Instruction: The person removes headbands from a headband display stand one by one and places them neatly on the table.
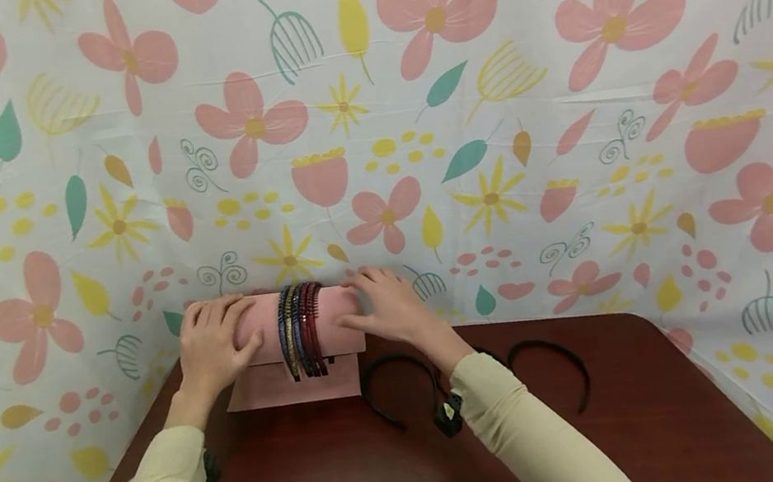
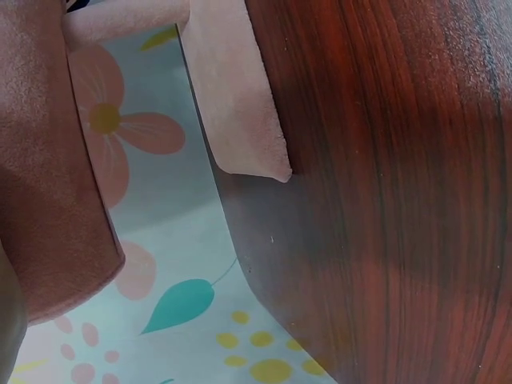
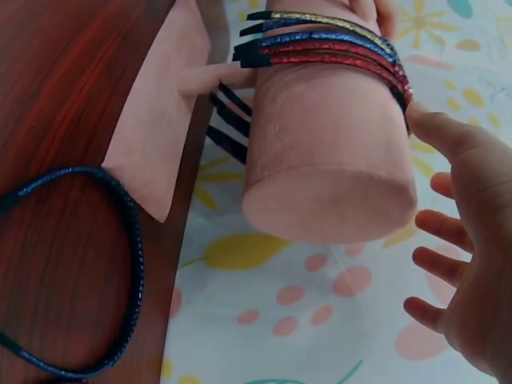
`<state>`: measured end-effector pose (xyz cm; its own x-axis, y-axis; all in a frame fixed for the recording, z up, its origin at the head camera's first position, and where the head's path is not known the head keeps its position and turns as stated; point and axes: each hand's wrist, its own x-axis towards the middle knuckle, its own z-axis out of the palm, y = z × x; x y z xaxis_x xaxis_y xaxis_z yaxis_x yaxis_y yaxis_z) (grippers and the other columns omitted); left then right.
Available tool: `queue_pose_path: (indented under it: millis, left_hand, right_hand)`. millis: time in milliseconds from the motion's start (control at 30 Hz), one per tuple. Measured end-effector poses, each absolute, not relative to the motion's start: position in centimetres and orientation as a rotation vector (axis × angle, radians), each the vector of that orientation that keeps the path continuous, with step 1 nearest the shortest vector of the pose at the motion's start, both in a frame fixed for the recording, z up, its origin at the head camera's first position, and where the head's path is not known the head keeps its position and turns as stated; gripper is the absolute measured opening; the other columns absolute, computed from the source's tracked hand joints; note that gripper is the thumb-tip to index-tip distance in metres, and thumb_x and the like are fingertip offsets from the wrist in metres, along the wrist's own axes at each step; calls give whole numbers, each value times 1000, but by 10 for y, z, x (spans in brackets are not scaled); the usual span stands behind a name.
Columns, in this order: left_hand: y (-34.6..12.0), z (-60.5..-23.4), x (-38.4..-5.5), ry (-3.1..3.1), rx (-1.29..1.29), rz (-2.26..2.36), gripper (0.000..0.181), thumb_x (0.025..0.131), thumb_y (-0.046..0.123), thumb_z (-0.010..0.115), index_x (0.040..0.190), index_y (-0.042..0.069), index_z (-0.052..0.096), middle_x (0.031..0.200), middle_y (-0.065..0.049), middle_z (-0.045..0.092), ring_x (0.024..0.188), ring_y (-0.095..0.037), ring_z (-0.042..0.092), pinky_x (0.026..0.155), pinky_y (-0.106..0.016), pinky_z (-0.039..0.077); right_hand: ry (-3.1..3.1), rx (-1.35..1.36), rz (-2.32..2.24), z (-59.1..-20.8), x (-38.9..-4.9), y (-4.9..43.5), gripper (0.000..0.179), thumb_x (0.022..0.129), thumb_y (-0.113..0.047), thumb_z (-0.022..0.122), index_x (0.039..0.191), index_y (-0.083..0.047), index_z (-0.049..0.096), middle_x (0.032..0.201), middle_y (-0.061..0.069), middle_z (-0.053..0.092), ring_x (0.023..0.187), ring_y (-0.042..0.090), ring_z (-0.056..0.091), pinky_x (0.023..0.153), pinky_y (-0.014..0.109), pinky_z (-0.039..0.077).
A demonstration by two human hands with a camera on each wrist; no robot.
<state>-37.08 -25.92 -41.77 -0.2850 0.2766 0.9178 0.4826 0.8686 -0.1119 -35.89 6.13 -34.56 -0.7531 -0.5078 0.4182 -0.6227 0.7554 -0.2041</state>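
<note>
Left hand (image 1: 214,342): bent round the left end of the pink headband stand (image 1: 340,329), holding it.
Right hand (image 1: 396,306): fingers spread, holding nothing, by the stand's right end; can't tell if touching.
Sparkly headbands (image 1: 302,328): around the stand's middle.
Dark blue headband (image 3: 136,256): right of the stand.

No readable lettering

Lettering, brands, numbers: none that you can read in the three views.
Item 1: black wrist device (image 1: 447,420), at your right cuff. Bears one small pale-and-yellow mark (image 1: 448,408), too small for you to make out.
Item 2: patterned backdrop (image 1: 369,123). Printed with flowers, leaves and dots; you find pictures, nothing you can read as words.
Item 3: headbands (image 1: 302,328) and pink stand (image 1: 337,325). No wording legible to you.
Item 4: brown surface (image 1: 301,470). Likewise, for you, nothing legible.
</note>
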Motion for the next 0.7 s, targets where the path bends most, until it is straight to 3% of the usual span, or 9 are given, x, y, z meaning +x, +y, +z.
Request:
queue_pose_path:
  millis: [400, 700]
  left_hand:
    - [-258, -409, -373, -1910, -575, -226, 60, 92, 59, 46, 118, 11, 70, 117, -16, 67, 102, -38, 62, 99, -57, 41]
    - [-258, -416, -369, -1912, -552, -220, 60, 91, 59, 45, 117, 11, 70, 117, -15, 67, 102, -37, 62, 99, -56, 42]
  right_hand:
    - [-2754, 812, 364, -343, -363, 30, 86, 78, -73, 66, 149, -29, 43, 146, 2, 44, 137, 26, 41, 112, 58, 35]
    - [-2779, 768, 363, -356, -361, 15, 101, 74, -75, 67, 157, -31, 29, 158, 3, 33, 146, 34, 29, 113, 65, 28]
